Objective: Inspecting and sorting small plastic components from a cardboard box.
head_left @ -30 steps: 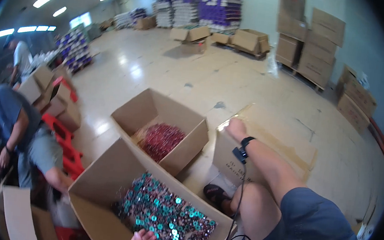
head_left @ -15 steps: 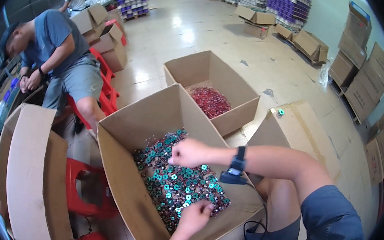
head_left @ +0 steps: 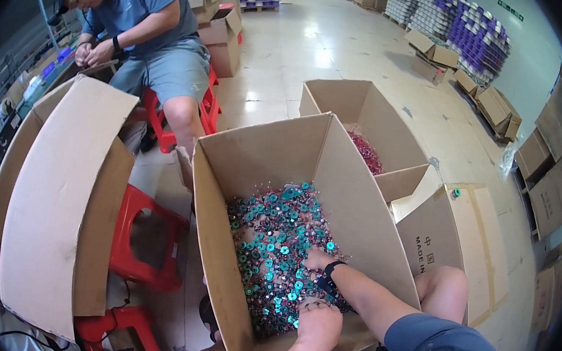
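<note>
2 open boxes w/ loose parts: I see lg box point(head_left: 263, 150) (cardboard), smaller box point(head_left: 391, 115) just beyond it.
Lg box contents: heap of teal discs point(head_left: 281, 248), shiny, round, holed, mixed w/ dark-reddish bits.
Smaller box contents: fine red bits point(head_left: 366, 153).
R hand point(head_left: 318, 258): in lg box, on heap; can't tell if gripping.
L hand point(head_left: 320, 321): same box, nr end; grip unclear to me.
Taped box point(head_left: 434, 231): R of lg box, green disc point(head_left: 455, 191) on top.
Stool point(head_left: 144, 260): red, smooth, L of lg box.
</note>
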A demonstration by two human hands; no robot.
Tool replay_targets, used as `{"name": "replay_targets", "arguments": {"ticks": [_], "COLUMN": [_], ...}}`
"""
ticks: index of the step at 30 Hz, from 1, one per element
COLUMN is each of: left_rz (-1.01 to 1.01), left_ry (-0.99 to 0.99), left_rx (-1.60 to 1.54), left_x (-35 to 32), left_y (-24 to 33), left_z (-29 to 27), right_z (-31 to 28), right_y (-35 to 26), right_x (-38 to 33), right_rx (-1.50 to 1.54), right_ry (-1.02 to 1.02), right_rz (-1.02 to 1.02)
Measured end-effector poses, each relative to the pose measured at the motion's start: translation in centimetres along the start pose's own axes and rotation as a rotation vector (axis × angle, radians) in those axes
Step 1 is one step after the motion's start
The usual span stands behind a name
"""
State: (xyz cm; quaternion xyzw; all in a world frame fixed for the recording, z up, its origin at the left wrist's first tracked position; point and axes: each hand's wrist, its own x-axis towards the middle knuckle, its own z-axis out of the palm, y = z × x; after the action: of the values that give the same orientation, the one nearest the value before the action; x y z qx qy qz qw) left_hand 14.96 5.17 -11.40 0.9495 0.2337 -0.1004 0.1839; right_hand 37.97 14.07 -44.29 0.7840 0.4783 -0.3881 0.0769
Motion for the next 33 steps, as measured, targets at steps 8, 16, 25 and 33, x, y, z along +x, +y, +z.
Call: {"name": "replay_targets", "arguments": {"ticks": [8,16,25,33], "left_rz": [-0.041,-0.059,-0.419,-0.452], "left_ry": [0.034,0.005,0.328,0.289], "left_rx": [0.006,-0.11,-0.206,-2.15], "left_x": [-0.8,-2.1,0.1,-0.3], "left_y": [-1.5,-1.2,-5.2,-4.8], "left_z": [1.1,-0.7,-4.1,-6.9], "right_z": [-2.4,2.7,-11.3,-20.0], "right_y": [-1.5,0.8,-13.4,-16.1], "right_x": [-4.0,0.7,-16.0,-34.8], "right_rx": [0.0,0.436,1.087,1.642], "right_ry": [0.12,0.437,0.092,-0.331], "right_rz": [-0.107,-0.19,0.088,-0.587]}}
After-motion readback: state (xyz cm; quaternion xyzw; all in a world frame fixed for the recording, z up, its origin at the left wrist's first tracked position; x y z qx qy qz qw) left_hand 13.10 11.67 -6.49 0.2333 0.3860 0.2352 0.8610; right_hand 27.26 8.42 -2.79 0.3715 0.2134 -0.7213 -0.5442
